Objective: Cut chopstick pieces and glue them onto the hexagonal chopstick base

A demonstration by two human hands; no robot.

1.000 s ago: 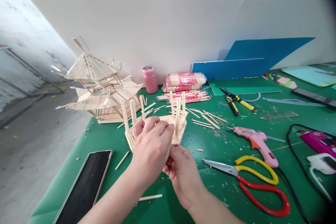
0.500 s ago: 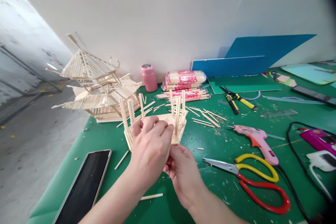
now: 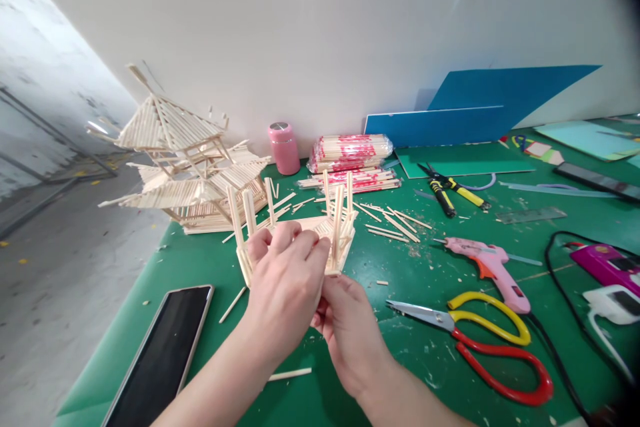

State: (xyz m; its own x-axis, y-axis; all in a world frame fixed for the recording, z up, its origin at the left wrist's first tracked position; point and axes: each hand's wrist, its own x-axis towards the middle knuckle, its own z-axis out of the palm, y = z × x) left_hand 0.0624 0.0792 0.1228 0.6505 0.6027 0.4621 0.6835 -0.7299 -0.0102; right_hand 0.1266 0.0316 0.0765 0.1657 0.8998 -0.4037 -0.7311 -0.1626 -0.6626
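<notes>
A small frame of pale wooden sticks (image 3: 345,240) stands in front of me, with upright posts rising from its walls. My left hand (image 3: 287,273) curls over its near side, fingers bent down on the frame; the back of the hand hides the fingertips. Lower and to the right, my right hand (image 3: 347,327) is closed at the frame's near bottom edge, thumb against the wood. Whether a small stick is also between the fingers, I cannot tell. A loose stick (image 3: 290,374) lies on the table below the hands.
A stick-built pagoda (image 3: 175,167) stands at back left, near a pink bottle (image 3: 284,150). Bundled sticks (image 3: 350,150) lie behind the frame. On the right are pliers (image 3: 445,190), a pink glue gun (image 3: 487,267) with its cord, and scissors (image 3: 475,333). A phone (image 3: 160,360) lies at left.
Almost nothing differs. Both hands keep their hold on the frame, with only a very slight shift of the fingers.
</notes>
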